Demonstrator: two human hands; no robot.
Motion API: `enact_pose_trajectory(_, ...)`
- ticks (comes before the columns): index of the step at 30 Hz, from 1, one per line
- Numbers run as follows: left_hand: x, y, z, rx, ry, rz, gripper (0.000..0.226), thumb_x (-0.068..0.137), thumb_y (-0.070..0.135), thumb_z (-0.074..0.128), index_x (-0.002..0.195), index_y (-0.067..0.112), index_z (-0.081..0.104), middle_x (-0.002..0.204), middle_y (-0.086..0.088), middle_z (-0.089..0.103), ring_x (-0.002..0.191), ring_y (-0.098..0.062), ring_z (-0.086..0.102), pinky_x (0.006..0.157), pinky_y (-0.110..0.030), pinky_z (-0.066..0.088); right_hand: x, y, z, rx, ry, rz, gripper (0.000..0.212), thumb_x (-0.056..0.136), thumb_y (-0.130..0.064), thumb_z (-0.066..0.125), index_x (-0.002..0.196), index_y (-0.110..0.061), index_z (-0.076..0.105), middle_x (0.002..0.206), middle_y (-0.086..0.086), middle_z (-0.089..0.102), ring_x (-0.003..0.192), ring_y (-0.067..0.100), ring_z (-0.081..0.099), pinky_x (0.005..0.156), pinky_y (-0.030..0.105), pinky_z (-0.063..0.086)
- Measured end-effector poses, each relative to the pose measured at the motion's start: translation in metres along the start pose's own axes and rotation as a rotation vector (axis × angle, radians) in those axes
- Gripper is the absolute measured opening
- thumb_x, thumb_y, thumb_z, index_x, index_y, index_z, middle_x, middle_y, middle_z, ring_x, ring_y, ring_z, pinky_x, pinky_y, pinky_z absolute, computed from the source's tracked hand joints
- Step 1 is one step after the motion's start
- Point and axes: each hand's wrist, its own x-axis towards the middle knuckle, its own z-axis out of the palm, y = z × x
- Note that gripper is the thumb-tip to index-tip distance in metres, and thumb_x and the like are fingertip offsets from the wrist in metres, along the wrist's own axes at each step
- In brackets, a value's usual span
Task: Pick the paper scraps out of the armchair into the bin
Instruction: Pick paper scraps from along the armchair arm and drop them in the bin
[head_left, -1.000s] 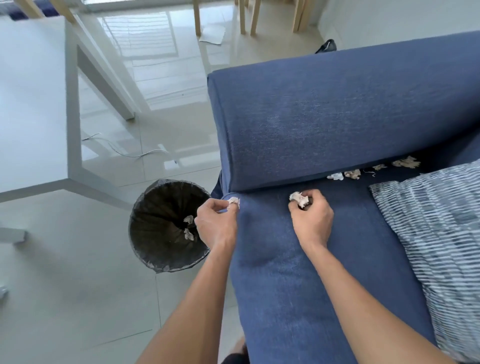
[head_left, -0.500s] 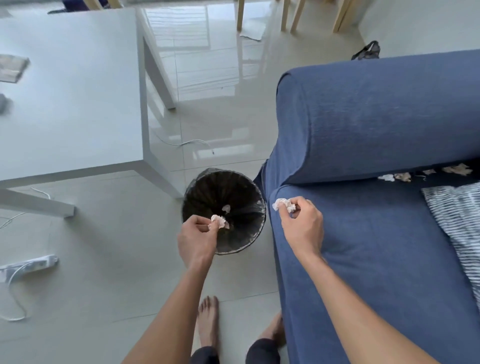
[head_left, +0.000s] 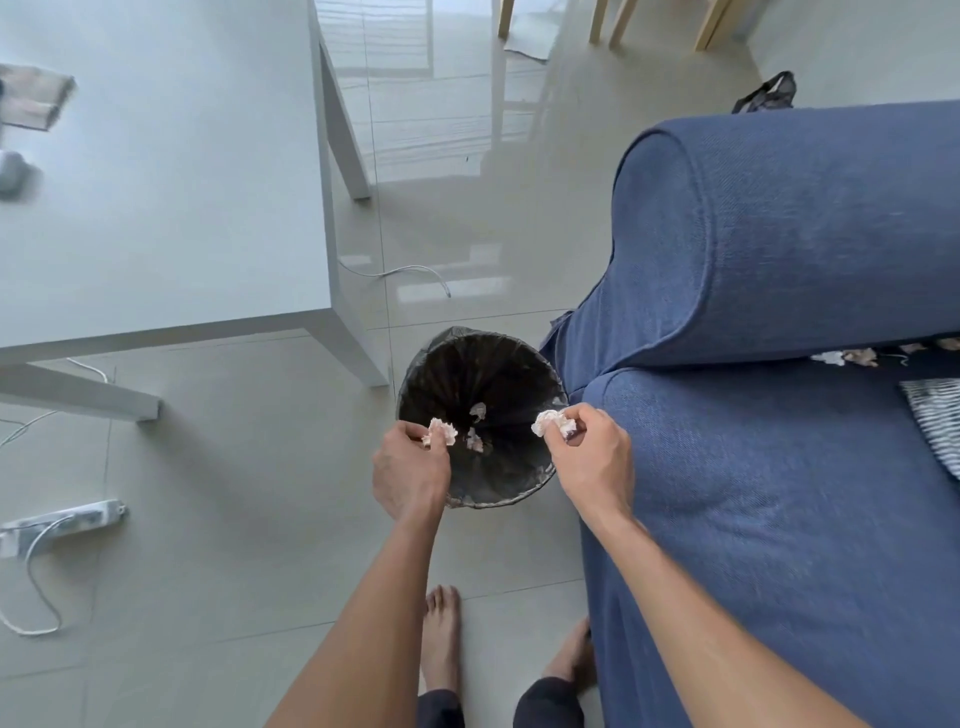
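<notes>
A round bin with a black liner (head_left: 506, 496) stands on the floor against the blue armchair (head_left: 769, 493). My left hand (head_left: 410, 470) pinches a crumpled white paper scrap (head_left: 441, 431) over the bin's left rim. A second white scrap (head_left: 553, 422) is held by my right hand (head_left: 589, 457) over the bin's right rim. Two or three scraps (head_left: 475, 439) lie at the bottom of the bin. More scraps (head_left: 852, 357) sit in the gap between the armrest and the seat cushion.
A white table (head_left: 166, 182) stands to the left, one leg close to the bin. A power strip (head_left: 57, 525) and cables lie on the tiled floor. A striped cushion (head_left: 935, 421) lies on the seat at the right edge. My bare feet (head_left: 441, 639) are below the bin.
Both hands moved left from the seat with their scraps and now hover over the bin. The view swung left, showing more floor and table.
</notes>
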Motion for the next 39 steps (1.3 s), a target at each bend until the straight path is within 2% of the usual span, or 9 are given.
enact_pose_trajectory(6, 0.019, -0.007, -0.009, 0.070, -0.022, 0.041, 0.031, 0.092, 0.039, 0.065, 0.113, 0.017, 0.072, 0.101, -0.002, 0.077, 0.105, -0.026, 0.069, 0.088, -0.037, 0.053, -0.001, -0.004, 0.008, -0.003, -0.027, 0.028, 0.020, 0.087, -0.041, 0.065, 0.087, -0.021, 0.068, 0.080, -0.003, 0.069, 0.075, 0.018, 0.064, 0.064, 0.037, 0.055)
enact_pose_trajectory(12, 0.029, -0.015, -0.018, 0.109, -0.033, 0.058, 0.023, 0.095, 0.034, 0.061, 0.105, 0.018, 0.073, 0.100, -0.001, 0.077, 0.101, -0.028, 0.069, 0.085, -0.035, 0.051, -0.001, -0.008, 0.016, -0.013, -0.040, 0.039, 0.018, 0.086, -0.040, 0.067, 0.088, -0.022, 0.069, 0.078, -0.004, 0.069, 0.075, 0.019, 0.064, 0.065, 0.034, 0.052)
enact_pose_trajectory(17, 0.033, -0.017, -0.019, 0.086, -0.077, 0.095, 0.025, 0.096, 0.036, 0.058, 0.104, 0.018, 0.073, 0.099, -0.002, 0.076, 0.099, -0.027, 0.069, 0.083, -0.034, 0.050, 0.001, -0.010, 0.024, -0.086, -0.098, 0.026, 0.010, 0.085, -0.032, 0.068, 0.091, -0.024, 0.070, 0.089, -0.003, 0.069, 0.081, 0.021, 0.064, 0.066, 0.033, 0.051)
enact_pose_trajectory(22, 0.037, -0.017, -0.021, 0.116, -0.114, 0.174, 0.025, 0.096, 0.037, 0.058, 0.101, 0.018, 0.074, 0.094, 0.000, 0.075, 0.093, -0.024, 0.069, 0.079, -0.032, 0.050, 0.008, -0.013, 0.028, -0.209, -0.172, 0.042, 0.022, 0.088, -0.033, 0.067, 0.107, -0.023, 0.070, 0.104, 0.005, 0.072, 0.093, 0.028, 0.065, 0.071, 0.034, 0.051)
enact_pose_trajectory(26, 0.038, -0.021, -0.025, 0.209, -0.156, 0.268, 0.024, 0.097, 0.037, 0.056, 0.102, 0.019, 0.072, 0.093, 0.002, 0.075, 0.091, -0.022, 0.070, 0.078, -0.033, 0.052, 0.012, -0.012, 0.032, -0.327, -0.336, 0.062, 0.039, 0.091, -0.041, 0.062, 0.122, -0.017, 0.062, 0.117, 0.006, 0.067, 0.109, 0.030, 0.061, 0.083, 0.039, 0.051)
enact_pose_trajectory(32, 0.040, -0.019, -0.034, 0.324, -0.203, 0.381, 0.021, 0.097, 0.035, 0.057, 0.099, 0.020, 0.071, 0.093, 0.002, 0.075, 0.089, -0.022, 0.071, 0.080, -0.035, 0.055, 0.011, -0.006, 0.026, -0.288, -0.373, 0.048, 0.047, 0.097, -0.041, 0.057, 0.137, -0.017, 0.054, 0.131, 0.006, 0.062, 0.121, 0.027, 0.058, 0.093, 0.041, 0.049)
enact_pose_trajectory(36, 0.043, -0.008, -0.038, 0.386, -0.176, 0.443, 0.024, 0.098, 0.037, 0.056, 0.100, 0.019, 0.071, 0.095, 0.002, 0.075, 0.090, -0.022, 0.070, 0.076, -0.033, 0.050, 0.016, 0.003, 0.001, -0.312, -0.324, -0.049, 0.039, 0.099, -0.038, 0.054, 0.133, -0.018, 0.058, 0.123, 0.005, 0.062, 0.112, 0.026, 0.061, 0.087, 0.039, 0.050)
enact_pose_trajectory(39, 0.032, 0.004, -0.033, 0.418, -0.164, 0.548, 0.026, 0.098, 0.042, 0.055, 0.102, 0.021, 0.071, 0.094, 0.005, 0.074, 0.090, -0.019, 0.070, 0.070, -0.030, 0.048, 0.023, 0.016, -0.032, -0.244, -0.190, -0.123, 0.024, 0.099, -0.035, 0.052, 0.116, -0.023, 0.064, 0.105, 0.000, 0.065, 0.096, 0.023, 0.065, 0.076, 0.036, 0.052)
